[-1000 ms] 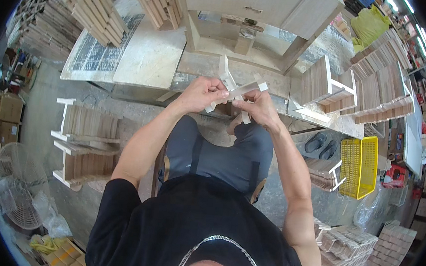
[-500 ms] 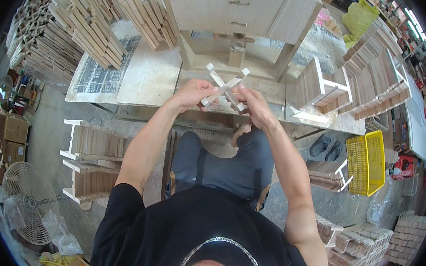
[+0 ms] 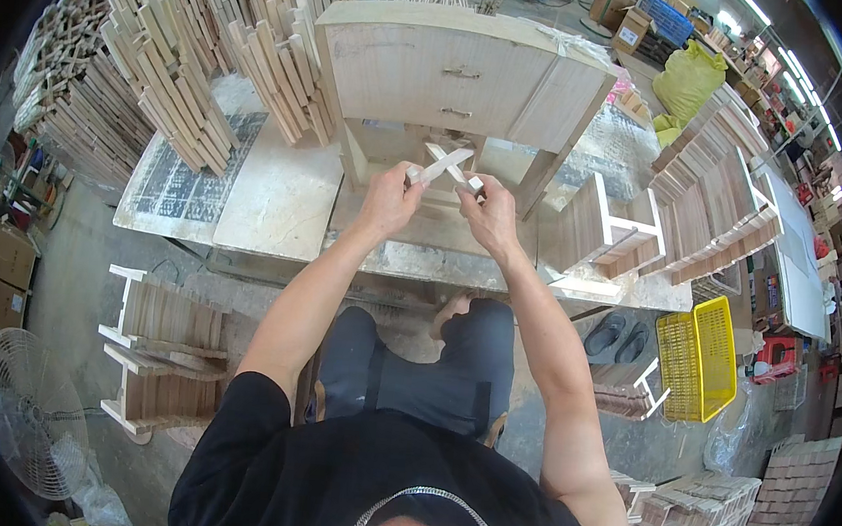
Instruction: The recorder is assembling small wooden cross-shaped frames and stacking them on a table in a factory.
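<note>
— Fingers [image 3: 410,179] of the left hand [image 3: 386,201] pinch one end of the crossed wooden slats [image 3: 446,164], just below the pale cabinet [image 3: 437,62]?

— Yes, and the right hand [image 3: 489,214], below that cabinet too, pinches the other end. I judge the slats light, stiff and thin; best gripped near the ends.

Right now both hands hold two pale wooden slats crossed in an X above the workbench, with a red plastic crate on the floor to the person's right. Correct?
Not quite. The head view shows the left hand and right hand holding the crossed slats above the workbench, but the plastic crate is yellow, not red.
</note>
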The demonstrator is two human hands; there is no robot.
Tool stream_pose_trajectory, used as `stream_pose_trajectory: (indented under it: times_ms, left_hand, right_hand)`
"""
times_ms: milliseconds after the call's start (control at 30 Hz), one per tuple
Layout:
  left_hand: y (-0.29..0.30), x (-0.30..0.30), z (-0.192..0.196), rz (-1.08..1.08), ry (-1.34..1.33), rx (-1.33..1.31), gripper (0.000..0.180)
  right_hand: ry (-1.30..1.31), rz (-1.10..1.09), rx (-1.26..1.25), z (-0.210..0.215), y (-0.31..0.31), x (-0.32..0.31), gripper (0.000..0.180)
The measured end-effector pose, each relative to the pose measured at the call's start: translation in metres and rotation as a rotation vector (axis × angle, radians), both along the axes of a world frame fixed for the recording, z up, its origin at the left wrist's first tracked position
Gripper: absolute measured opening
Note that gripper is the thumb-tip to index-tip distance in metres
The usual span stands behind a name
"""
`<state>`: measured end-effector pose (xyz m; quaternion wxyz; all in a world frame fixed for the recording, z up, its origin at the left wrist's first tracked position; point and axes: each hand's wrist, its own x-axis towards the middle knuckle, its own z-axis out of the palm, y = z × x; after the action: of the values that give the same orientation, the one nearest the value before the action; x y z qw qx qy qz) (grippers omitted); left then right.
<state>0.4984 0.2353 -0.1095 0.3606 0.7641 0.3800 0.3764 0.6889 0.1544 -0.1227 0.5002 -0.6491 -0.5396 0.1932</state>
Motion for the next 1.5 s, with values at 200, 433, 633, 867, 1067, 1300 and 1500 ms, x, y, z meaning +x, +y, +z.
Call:
stream_pose_trajectory:
  times_ms: [200, 433, 633, 867, 1067, 1300, 1500]
  left_hand:
    - [0.044, 0.025, -0.001, 0.029, 0.169, 0.049, 0.023]
    - [0.051, 0.026, 0.004, 0.070, 0.310, 0.081, 0.030]
    - [0.055, 0.031, 0.004, 0.093, 0.353, 0.083, 0.032]
    - [0.054, 0.029, 0.006, 0.101, 0.363, 0.076, 0.037]
    - [0.054, 0.027, 0.007, 0.062, 0.347, 0.104, 0.038]
    - [0.052, 0.024, 0.011, 0.094, 0.364, 0.097, 0.036]
    - [0.052, 0.018, 0.005, 0.040, 0.325, 0.039, 0.033]
  right_hand:
    - [-0.172, -0.087, 0.084, -0.002, 0.034, 0.017, 0.026]
    - [-0.432, -0.088, -0.207, 0.022, 0.038, 0.020, 0.037]
    - [-0.547, -0.097, -0.152, 0.025, 0.047, 0.024, 0.044]
    - [-0.524, -0.076, -0.191, 0.024, 0.046, 0.031, 0.049]
    - [-0.546, -0.076, -0.181, 0.027, 0.043, 0.023, 0.050]
    - [-0.452, -0.086, -0.084, 0.023, 0.040, 0.019, 0.045]
    - [-0.421, -0.063, -0.195, 0.021, 0.038, 0.015, 0.038]
